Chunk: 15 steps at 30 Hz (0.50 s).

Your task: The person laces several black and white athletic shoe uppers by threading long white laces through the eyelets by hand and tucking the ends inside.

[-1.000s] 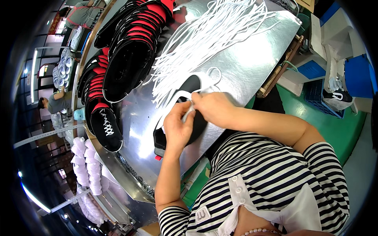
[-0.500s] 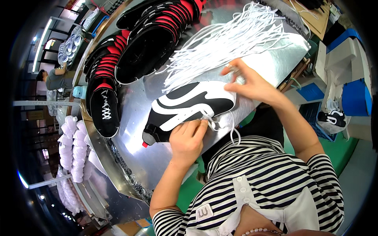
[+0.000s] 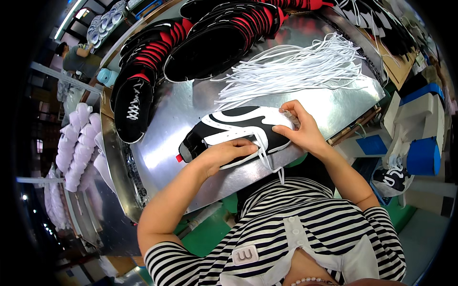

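A black and white shoe upper lies on its side on the shiny metal table, toe end to the right. My left hand rests on its near edge, fingers pinching a white lace that hangs over the table's front. My right hand presses on the right end of the upper, fingers curled on its rim. A bundle of loose white laces lies spread just beyond the upper.
Rows of black and red shoe uppers are stacked along the table's far side. White moulded forms pile at the left. Another person sits far left. A blue and white box and another shoe stand at the right.
The shoe upper has been laid flat on its side across the table. My right hand came back from the lace bundle onto the upper's right end; my left hand stays at the lace.
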Each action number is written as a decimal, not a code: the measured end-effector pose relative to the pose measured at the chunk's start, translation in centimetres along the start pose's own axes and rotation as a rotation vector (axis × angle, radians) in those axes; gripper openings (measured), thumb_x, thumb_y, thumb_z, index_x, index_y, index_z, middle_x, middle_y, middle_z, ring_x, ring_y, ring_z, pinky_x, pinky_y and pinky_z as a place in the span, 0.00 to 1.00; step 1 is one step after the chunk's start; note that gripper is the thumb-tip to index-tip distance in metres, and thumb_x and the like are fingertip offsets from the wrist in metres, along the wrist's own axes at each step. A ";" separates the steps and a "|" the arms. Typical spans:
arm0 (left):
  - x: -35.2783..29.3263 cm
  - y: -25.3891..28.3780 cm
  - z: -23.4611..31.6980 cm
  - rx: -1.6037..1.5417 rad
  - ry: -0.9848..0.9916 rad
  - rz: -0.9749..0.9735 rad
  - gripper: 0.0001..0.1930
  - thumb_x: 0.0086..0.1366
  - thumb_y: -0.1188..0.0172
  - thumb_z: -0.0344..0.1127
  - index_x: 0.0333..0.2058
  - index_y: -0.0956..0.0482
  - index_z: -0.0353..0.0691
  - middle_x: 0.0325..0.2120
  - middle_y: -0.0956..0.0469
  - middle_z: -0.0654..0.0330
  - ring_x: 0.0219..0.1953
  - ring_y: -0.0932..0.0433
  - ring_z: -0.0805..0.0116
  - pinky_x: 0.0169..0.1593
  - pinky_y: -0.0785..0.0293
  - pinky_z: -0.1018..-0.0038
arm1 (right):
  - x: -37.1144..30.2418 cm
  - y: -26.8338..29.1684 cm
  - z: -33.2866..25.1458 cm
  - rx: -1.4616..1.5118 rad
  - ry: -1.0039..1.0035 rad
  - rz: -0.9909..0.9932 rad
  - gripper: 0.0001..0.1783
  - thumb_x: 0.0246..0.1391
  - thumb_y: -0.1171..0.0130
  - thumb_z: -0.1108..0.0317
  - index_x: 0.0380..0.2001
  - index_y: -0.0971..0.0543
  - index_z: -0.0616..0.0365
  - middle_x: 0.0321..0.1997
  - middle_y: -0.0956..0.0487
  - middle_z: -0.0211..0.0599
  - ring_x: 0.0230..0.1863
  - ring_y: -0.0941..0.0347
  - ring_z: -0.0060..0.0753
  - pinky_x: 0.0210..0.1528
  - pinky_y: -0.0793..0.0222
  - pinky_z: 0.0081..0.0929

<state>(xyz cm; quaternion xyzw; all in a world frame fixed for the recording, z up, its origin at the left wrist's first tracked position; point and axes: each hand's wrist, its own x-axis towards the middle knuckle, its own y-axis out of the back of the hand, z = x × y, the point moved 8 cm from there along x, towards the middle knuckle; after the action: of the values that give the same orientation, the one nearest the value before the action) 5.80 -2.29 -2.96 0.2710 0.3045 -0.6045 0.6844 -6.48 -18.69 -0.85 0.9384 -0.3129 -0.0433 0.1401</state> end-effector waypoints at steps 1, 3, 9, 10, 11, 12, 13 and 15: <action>0.2 -0.3 0.1 -0.031 -0.029 0.005 0.13 0.63 0.34 0.43 0.40 0.17 0.41 0.35 0.20 0.68 0.39 0.26 0.80 0.47 0.32 0.83 | 0.0 0.0 0.3 0.019 -0.011 0.004 0.26 0.47 0.29 0.62 0.47 0.29 0.55 0.46 0.21 0.41 0.50 0.25 0.38 0.52 0.32 0.30; 0.9 -0.7 -0.1 -0.058 -0.007 -0.020 0.11 0.63 0.34 0.41 0.38 0.17 0.41 0.33 0.21 0.69 0.37 0.27 0.80 0.45 0.32 0.82 | -0.2 0.0 1.0 0.059 -0.032 0.011 0.26 0.48 0.29 0.62 0.46 0.29 0.55 0.45 0.22 0.41 0.49 0.25 0.36 0.52 0.32 0.29; 1.3 1.2 0.2 0.065 -0.346 0.310 0.07 0.60 0.38 0.32 0.32 0.16 0.33 0.26 0.19 0.61 0.28 0.23 0.73 0.36 0.27 0.74 | -1.0 0.1 3.4 0.071 -0.183 0.031 0.24 0.50 0.31 0.58 0.45 0.29 0.54 0.40 0.23 0.38 0.42 0.27 0.28 0.46 0.31 0.27; 0.6 2.3 1.2 0.126 -0.475 0.431 0.09 0.60 0.38 0.32 0.32 0.16 0.30 0.22 0.20 0.60 0.25 0.25 0.74 0.34 0.27 0.74 | -1.1 0.2 3.6 0.102 -0.218 0.032 0.24 0.50 0.32 0.57 0.44 0.29 0.54 0.40 0.23 0.38 0.42 0.28 0.28 0.45 0.31 0.27; 0.8 2.6 1.2 0.115 -0.450 0.446 0.08 0.61 0.38 0.31 0.33 0.16 0.31 0.25 0.19 0.62 0.27 0.25 0.77 0.35 0.28 0.76 | -1.2 0.3 3.8 0.133 -0.253 0.034 0.23 0.51 0.32 0.56 0.44 0.29 0.54 0.39 0.23 0.38 0.41 0.28 0.28 0.43 0.31 0.26; 0.8 2.9 1.2 0.105 -0.424 0.462 0.07 0.62 0.38 0.30 0.34 0.16 0.32 0.28 0.19 0.65 0.30 0.25 0.79 0.36 0.29 0.79 | -1.3 0.4 4.1 0.165 -0.287 0.036 0.23 0.51 0.32 0.56 0.44 0.29 0.55 0.38 0.24 0.38 0.41 0.28 0.27 0.42 0.31 0.26; 0.8 2.3 2.0 0.161 -0.433 0.424 0.08 0.63 0.38 0.31 0.35 0.16 0.32 0.29 0.20 0.65 0.30 0.25 0.79 0.36 0.29 0.79 | -1.1 0.3 4.0 0.166 -0.227 0.031 0.24 0.52 0.32 0.55 0.45 0.30 0.55 0.38 0.24 0.40 0.40 0.28 0.28 0.40 0.30 0.26; 0.6 1.0 2.9 0.063 -0.379 0.345 0.08 0.63 0.38 0.32 0.35 0.16 0.32 0.29 0.20 0.65 0.30 0.25 0.79 0.37 0.29 0.79 | -1.1 0.5 4.0 0.189 -0.223 0.007 0.22 0.54 0.33 0.59 0.45 0.31 0.55 0.37 0.23 0.39 0.36 0.28 0.23 0.34 0.31 0.21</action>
<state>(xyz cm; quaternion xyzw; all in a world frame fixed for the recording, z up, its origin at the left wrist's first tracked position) 7.07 -4.72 -1.47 0.2221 0.1009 -0.5281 0.8134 -8.31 -19.40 -4.55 0.9357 -0.3324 -0.1174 0.0157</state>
